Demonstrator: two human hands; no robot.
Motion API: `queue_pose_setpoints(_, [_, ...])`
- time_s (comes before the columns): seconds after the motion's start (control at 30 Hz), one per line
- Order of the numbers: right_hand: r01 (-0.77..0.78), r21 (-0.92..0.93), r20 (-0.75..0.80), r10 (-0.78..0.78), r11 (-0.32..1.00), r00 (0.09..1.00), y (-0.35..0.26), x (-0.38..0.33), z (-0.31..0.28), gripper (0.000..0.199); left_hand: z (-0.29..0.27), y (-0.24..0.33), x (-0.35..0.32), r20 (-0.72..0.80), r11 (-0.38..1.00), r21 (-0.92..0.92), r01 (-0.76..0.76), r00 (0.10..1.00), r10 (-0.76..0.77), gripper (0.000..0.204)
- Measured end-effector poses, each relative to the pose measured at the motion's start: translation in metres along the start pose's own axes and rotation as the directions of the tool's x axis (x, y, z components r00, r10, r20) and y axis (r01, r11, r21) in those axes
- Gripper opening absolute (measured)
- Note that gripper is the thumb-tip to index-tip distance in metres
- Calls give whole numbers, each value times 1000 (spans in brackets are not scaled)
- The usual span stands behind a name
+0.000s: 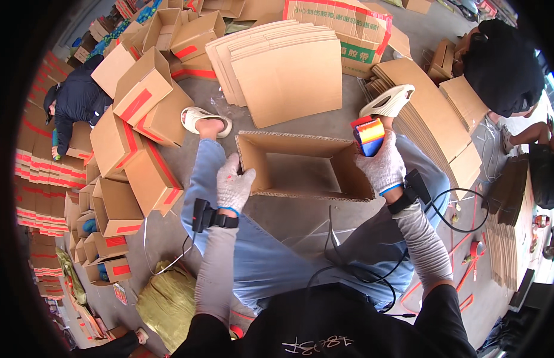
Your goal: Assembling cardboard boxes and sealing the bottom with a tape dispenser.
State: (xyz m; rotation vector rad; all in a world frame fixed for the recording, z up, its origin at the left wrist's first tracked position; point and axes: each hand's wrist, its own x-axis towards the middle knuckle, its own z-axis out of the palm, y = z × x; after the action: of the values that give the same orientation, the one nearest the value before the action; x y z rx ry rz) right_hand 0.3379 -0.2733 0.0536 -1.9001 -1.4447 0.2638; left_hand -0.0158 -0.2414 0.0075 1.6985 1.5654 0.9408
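The open-bottomed carton [298,145] lies mid-view between 2 gloved hands: at its 9 o'clock the left hand [234,184] grips the wall, and at its 3 o'clock the right hand [381,164] clasps an orange-and-blue roll [370,133], probably tape, though the fingers hide part of it. With no base bracing the 4 walls, uneven pressure could skew them out of square. The black cable [487,209] looping at the right hand's 4 o'clock might snag, jerking the roll.

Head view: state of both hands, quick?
Left hand: at left side of cardboard box, grip unclear.
Right hand: closed, holding orange-and-blue object.
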Motion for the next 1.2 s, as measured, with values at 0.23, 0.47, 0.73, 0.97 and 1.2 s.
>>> queue_pose_setpoints(0.23, [-203,284,111,178,937,978,-5,-12,44,76,-7,8,41,271,501,844,-192,958,-91,47])
queue_pose_setpoints(0.47, [-17,693,134,-105,721,985,4,-11,-53,72,-14,23,47,417,685,691,-230,901,-118,74])
queue_pose_setpoints(0.73, [205,276,415,-309,939,856,-41,-4,25,86,5,20,37,425,719,638,-277,905,-28,47])
queue_pose_setpoints(0.97, [-81,633,388,-225,770,894,-4,-3,24,83,-5,43,-17,322,638,683,-355,931,174,45])
queue_pose_setpoints(1.2, [-106,684,388,-238,722,890,-16,-9,-24,81,38,0,28,240,689,638,-344,939,247,14])
